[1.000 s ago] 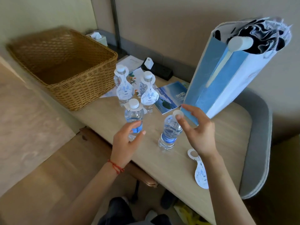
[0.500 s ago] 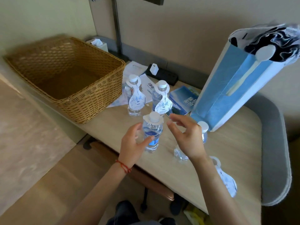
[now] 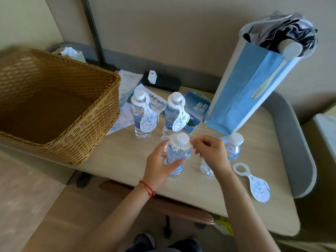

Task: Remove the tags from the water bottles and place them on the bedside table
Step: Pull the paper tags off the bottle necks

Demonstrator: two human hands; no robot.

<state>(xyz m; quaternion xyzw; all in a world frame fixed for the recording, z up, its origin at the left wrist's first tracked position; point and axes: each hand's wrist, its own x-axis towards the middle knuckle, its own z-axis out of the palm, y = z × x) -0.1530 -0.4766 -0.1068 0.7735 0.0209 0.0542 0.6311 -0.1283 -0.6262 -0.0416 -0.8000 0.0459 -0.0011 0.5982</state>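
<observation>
Second tag in hand: my left hand [image 3: 160, 165] grips the near bottle [image 3: 177, 157] at table [image 3: 127, 160] centre, my right hand [image 3: 211, 151] pinches its tag [image 3: 188, 146] at 3 o'clock of the cap; next, lift the ring clear.

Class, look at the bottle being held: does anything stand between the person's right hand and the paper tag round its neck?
Nothing visible does. The right hand already has its fingertips at the edge of the white paper tag collaring the front clear plastic water bottle, which the left hand steadies. The other bottles stand behind and beside.
</observation>
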